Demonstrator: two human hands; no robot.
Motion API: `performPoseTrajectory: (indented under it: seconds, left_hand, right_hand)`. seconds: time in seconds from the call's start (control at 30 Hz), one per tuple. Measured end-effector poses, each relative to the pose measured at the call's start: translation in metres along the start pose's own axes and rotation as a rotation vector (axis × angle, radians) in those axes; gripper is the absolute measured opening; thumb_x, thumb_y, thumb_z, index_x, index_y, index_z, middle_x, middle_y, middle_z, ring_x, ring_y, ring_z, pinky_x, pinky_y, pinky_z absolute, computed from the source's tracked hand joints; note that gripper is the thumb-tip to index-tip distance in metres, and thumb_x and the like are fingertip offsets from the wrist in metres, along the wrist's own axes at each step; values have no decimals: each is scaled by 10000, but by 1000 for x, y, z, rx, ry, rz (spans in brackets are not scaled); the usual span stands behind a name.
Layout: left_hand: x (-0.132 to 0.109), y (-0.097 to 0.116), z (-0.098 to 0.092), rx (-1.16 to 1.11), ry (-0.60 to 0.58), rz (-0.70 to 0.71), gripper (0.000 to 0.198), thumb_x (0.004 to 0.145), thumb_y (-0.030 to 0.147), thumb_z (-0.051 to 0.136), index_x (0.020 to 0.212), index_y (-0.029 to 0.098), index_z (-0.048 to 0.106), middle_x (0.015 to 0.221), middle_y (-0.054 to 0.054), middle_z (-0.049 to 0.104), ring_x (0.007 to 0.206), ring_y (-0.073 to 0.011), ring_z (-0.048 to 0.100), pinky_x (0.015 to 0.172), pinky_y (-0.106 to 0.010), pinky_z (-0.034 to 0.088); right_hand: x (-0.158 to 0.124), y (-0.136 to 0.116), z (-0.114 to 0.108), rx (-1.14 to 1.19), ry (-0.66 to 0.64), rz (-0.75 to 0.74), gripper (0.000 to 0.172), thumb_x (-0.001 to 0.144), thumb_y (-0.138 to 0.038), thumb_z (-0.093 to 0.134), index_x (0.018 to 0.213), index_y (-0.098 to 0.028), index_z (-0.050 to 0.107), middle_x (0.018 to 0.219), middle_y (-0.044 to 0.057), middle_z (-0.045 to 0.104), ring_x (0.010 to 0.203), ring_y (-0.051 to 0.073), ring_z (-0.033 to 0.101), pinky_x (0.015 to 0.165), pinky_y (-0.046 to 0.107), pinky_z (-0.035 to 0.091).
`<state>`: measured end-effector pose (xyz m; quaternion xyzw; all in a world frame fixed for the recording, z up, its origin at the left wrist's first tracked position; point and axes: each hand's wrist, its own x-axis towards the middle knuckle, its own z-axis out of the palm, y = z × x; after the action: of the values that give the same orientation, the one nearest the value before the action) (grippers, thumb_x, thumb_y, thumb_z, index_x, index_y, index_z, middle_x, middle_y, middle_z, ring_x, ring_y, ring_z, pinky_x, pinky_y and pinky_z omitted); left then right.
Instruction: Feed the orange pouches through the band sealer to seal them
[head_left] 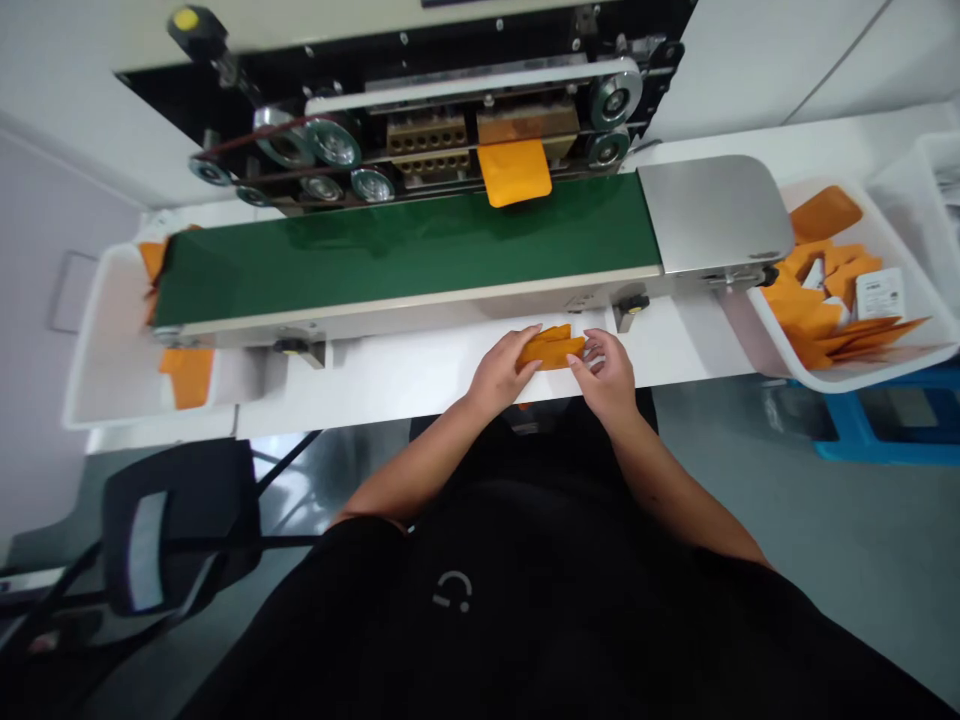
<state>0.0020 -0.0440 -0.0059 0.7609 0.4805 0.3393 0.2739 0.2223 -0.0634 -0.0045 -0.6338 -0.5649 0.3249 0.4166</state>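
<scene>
Over the front edge of the white table, my left hand and my right hand hold a small orange pouch between them. My left fingers and thumb are closed on its left end, and my right thumb and fingers pinch its right end. A fold or second layer shows along its upper side. Another orange pouch hangs from the sealing machine, over the green conveyor belt.
At the right, a white bin holds several orange pouches and a white label card. A white bin with a few orange pouches stands at the left. Below are a black chair and a blue stool.
</scene>
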Motion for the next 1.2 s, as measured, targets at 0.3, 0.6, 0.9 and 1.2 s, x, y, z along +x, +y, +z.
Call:
performPoseTrajectory:
  seconds: [0.3, 0.6, 0.9, 1.2]
  left_hand:
    - [1, -6, 3, -10, 46, -38, 579, 987, 391, 684, 1519, 250, 506, 1381, -137, 679, 1256, -303, 671, 1090, -478, 559]
    - [0, -5, 2, 10, 52, -20, 574, 1003, 423, 672, 1521, 249, 499, 1414, -137, 666, 1292, -292, 657, 1120, -471, 540]
    - [2, -5, 1, 3, 36, -45, 579, 957, 293, 708, 1504, 236, 524, 1378, -136, 681, 1261, -299, 673, 1099, -471, 557]
    - [1, -2, -1, -12, 32, -64, 552, 952, 273, 705, 1482, 251, 549, 1383, -130, 682, 1263, -303, 673, 1100, -485, 557]
  right_hand:
    - [14, 5, 8, 401, -21, 153, 355, 810, -409, 784, 1061, -206, 633, 910, 8, 695, 777, 130, 641, 740, 265, 545]
    - [19, 6, 4, 667, 93, 175, 425, 766, -392, 845, 1055, -208, 594, 919, -2, 700, 780, 101, 671, 702, 212, 576]
    - [2, -34, -17, 737, 146, 145, 349, 803, -428, 833, 1009, -220, 643, 943, -7, 692, 834, 113, 718, 785, 277, 642]
    - [108, -121, -90, 797, 73, 51, 197, 934, -350, 717, 1001, -230, 575, 700, -34, 610, 661, 121, 636, 737, 309, 606]
